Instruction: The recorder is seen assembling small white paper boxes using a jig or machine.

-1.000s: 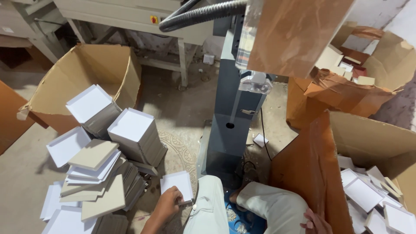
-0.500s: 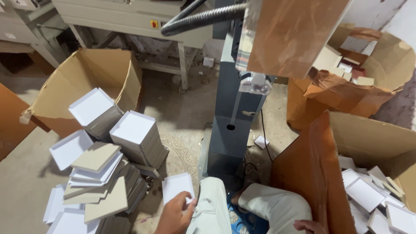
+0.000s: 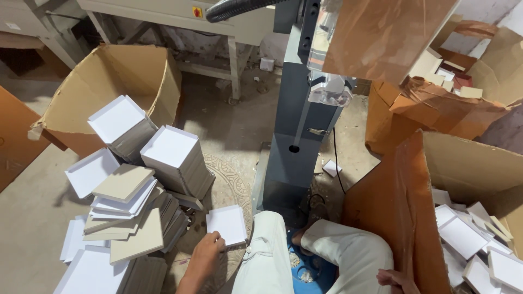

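We note a workshop floor [image 3: 32,218] of bare grey concrete, with a patterned mat [image 3: 229,185] in front of a blue-grey machine column [image 3: 297,136]. A pale workbench [image 3: 180,16] stands at the back, and a black hose [image 3: 239,5] runs across the top. An open cardboard carton [image 3: 125,81] sits at upper left; more cartons [image 3: 436,114] crowd the right, the nearest one [image 3: 468,179] holding loose white trays [image 3: 463,237]. Stacks of white-and-grey shallow box trays [image 3: 174,158] lean and spill at left, with flat grey boards [image 3: 122,182] lying on top. We look down on bent legs in pale trousers [image 3: 305,256]. Our left hand [image 3: 207,253] reaches forward and low, fingers [image 3: 217,238] spread and resting on the near edge of a single white square tray [image 3: 226,224] that lies on the mat just beside the stacks; the hand touches it with an open, loose grip and does not enclose it. Our right hand [image 3: 396,279] shows only at the bottom edge beside the near carton's wall; we cannot tell whether it holds anything.
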